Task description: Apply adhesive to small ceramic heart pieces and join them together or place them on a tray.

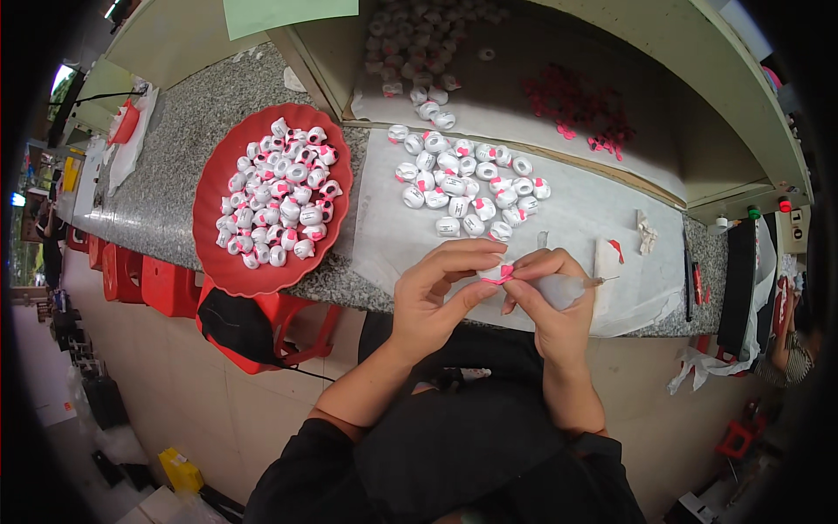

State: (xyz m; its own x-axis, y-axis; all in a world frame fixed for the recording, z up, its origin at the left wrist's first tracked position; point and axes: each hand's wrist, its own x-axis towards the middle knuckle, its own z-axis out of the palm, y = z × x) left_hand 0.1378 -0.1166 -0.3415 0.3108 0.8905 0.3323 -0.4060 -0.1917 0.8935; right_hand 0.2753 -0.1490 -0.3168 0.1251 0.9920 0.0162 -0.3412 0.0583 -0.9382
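Observation:
My left hand (434, 295) is closed, pinching a small white figure head with a pink bow (498, 273) between thumb and fingers. In my right hand (559, 319) lies a translucent squeeze bottle (561, 289), tucked in the palm with its thin needle tip pointing right. My right thumb and index finger press at the bow on the white head. Just beyond my hands, many similar white heads with pink parts (458, 185) are spread on white paper (384, 231).
A red scalloped tray (209, 196) full of white heads stands at the left. Under the shelf are more white heads (410, 39) and a pile of small pink pieces (576, 105). A crumpled tissue (646, 232) and a dark thin tool (688, 284) lie at the right. Red stools (170, 284) stand below.

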